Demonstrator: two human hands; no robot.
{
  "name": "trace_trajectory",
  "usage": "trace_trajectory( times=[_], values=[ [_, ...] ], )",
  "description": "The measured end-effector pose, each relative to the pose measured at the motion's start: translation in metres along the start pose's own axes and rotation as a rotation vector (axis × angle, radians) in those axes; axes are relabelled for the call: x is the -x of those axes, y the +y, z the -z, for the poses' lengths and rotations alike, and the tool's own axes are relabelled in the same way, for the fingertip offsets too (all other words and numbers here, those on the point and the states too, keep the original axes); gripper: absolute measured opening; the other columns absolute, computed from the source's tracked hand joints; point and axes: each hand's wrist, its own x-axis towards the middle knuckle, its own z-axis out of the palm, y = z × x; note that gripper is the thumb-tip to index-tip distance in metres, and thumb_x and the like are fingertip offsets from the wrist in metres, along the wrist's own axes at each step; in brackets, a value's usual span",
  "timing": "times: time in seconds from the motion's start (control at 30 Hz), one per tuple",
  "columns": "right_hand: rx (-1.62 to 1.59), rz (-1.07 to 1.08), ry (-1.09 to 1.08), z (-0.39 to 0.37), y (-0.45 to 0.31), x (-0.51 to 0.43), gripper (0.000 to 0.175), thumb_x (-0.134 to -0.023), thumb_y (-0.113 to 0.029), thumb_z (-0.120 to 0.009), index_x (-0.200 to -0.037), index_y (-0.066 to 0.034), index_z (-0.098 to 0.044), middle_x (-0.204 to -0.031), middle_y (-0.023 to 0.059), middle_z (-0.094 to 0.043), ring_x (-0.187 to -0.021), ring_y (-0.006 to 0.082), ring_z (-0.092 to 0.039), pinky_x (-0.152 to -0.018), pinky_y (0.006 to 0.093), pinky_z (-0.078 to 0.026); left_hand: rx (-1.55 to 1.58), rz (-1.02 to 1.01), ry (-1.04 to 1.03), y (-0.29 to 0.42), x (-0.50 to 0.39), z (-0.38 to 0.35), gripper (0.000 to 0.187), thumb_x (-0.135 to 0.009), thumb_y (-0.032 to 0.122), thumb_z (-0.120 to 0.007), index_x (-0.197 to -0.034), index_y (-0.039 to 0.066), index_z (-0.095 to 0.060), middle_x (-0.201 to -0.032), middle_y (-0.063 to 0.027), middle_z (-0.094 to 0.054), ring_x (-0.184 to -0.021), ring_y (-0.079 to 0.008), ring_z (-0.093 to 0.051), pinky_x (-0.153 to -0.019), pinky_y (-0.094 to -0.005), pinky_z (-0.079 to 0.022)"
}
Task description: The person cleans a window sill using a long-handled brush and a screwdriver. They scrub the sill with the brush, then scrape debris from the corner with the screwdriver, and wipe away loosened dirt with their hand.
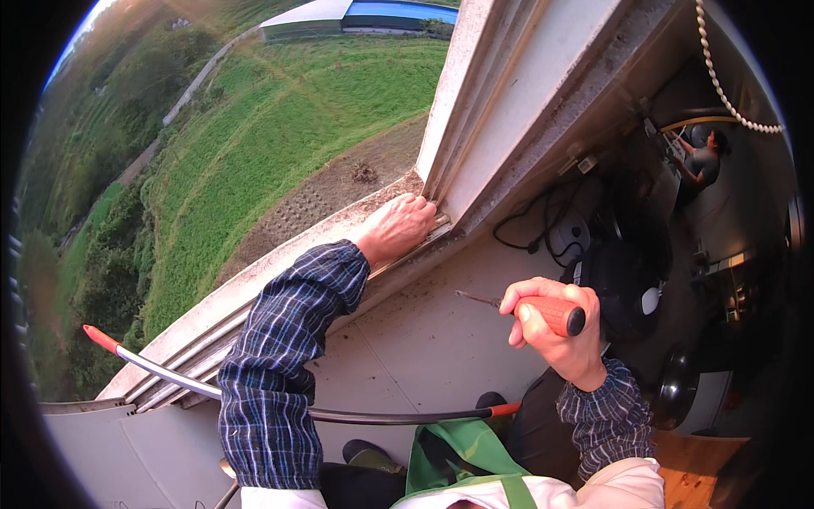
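My right hand [559,331] grips a screwdriver [556,313] by its orange-red handle. The thin shaft points left, over the pale panel below the sill. At the corner of a window frame [502,95], my left hand [400,226] is pressed down into the sliding track [442,224]. Its fingers curl under, so whatever they may hold is hidden. Dirt and debris lie along the weathered sill [273,267]. A long rod with red ends [407,417] passes beneath my left forearm, its pale end projecting over the sill.
Right of the panel are black cables [540,223] and a dark, bulky object [610,280]. Farther back, a person [703,162] is at work. A beaded cord [715,83] hangs top right; a wooden surface [699,461] is low right. Outside lies a green field [305,127].
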Motion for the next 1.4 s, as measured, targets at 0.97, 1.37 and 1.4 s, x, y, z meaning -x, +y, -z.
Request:
trace_trajectory(
  times=[0.97, 1.37, 1.4],
  values=[
    [-0.232, 0.038, 0.018, 0.044, 0.008, 0.014, 0.015, -0.079, -0.002, -0.056, -0.081, 0.0063, -0.068, -0.075, 0.0084, -0.068, -0.056, 0.0127, -0.065, -0.054, 0.0251, -0.054, 0.344, 0.370, -0.060, -0.023, 0.012, 0.043, 0.027, -0.093, 0.017, -0.063, -0.120, 0.018, -0.069, -0.093, -0.0096, -0.060, -0.091, -0.0295, -0.063, -0.081, -0.0409, -0.051],
    [-0.199, 0.051, 0.001, 0.040, 0.006, 0.012, 0.016, -0.079, -0.003, -0.055, -0.081, 0.0060, -0.068, -0.074, 0.0076, -0.068, -0.057, 0.0122, -0.066, -0.056, 0.0244, -0.053, -0.018, -0.074, -0.155, -0.012, -0.012, 0.018, 0.007, -0.086, 0.017, -0.058, -0.087, 0.010, -0.059, -0.091, -0.0075, -0.054, -0.096, -0.0252, -0.057, -0.081, -0.0405, -0.049],
    [-0.208, 0.048, 0.004, 0.039, 0.005, 0.012, 0.016, -0.079, -0.004, -0.055, -0.081, 0.0059, -0.068, -0.074, 0.0076, -0.068, -0.057, 0.0121, -0.066, -0.056, 0.0244, -0.053, -0.020, -0.075, -0.175, -0.012, -0.014, 0.018, 0.008, -0.086, 0.016, -0.057, -0.087, 0.009, -0.058, -0.091, -0.0082, -0.054, -0.096, -0.0262, -0.056, -0.082, -0.0410, -0.049]
  ],
)
